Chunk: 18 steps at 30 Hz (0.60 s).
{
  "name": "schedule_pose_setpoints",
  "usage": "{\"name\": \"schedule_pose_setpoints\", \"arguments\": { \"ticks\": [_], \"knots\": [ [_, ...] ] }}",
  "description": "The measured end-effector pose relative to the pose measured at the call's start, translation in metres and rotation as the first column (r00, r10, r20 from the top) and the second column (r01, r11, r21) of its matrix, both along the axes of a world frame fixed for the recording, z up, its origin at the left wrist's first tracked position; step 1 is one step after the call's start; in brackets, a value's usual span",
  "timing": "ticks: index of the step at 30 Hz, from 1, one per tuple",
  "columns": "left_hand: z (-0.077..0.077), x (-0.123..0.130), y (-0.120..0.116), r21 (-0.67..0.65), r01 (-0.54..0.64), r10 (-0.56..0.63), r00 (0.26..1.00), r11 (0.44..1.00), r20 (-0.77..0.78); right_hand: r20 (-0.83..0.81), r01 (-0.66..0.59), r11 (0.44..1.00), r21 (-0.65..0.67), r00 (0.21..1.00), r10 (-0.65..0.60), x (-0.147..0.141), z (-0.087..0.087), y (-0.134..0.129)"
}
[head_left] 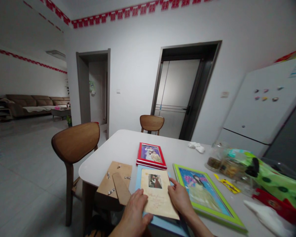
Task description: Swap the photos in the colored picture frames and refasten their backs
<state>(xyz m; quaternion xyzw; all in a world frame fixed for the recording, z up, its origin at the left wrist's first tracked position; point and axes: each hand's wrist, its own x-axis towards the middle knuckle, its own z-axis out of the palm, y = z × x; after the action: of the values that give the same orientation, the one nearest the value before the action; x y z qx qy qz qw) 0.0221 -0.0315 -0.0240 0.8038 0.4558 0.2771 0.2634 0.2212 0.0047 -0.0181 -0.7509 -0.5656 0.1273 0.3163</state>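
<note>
On the white table (113, 148), your left hand (134, 210) lies open on a cream photo card (158, 197), your right hand (180, 197) half-open against its edge, over a blue picture frame (141, 179)

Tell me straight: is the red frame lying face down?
No, the red picture frame lies face up on the white table, photo showing.

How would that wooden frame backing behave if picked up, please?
The wooden frame backing looks stiff and probably light, being thin flat board. Its stand flap may swing when lifted, and the metal clips might snag.
</note>
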Motion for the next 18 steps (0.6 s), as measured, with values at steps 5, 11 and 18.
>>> {"name": "schedule_pose_setpoints", "arguments": {
  "ticks": [5, 11, 18],
  "knots": [
    [0.015, 0.0, -0.004, 0.002, 0.057, -0.056, 0.994, 0.998, -0.096, 0.333, -0.046, 0.996, -0.073, 0.94, 0.068, -0.01, 0.006, -0.007],
    [0.019, -0.003, -0.005, -0.014, 0.072, -0.073, 0.989, 0.997, -0.128, 0.49, -0.039, 0.997, -0.066, 0.869, 0.066, -0.018, 0.002, -0.014],
    [0.01, -0.005, -0.003, 0.018, 0.077, -0.075, 0.992, 0.997, -0.104, 0.555, -0.082, 0.995, -0.051, 0.826, 0.097, -0.014, 0.001, -0.014]
  ]
}}
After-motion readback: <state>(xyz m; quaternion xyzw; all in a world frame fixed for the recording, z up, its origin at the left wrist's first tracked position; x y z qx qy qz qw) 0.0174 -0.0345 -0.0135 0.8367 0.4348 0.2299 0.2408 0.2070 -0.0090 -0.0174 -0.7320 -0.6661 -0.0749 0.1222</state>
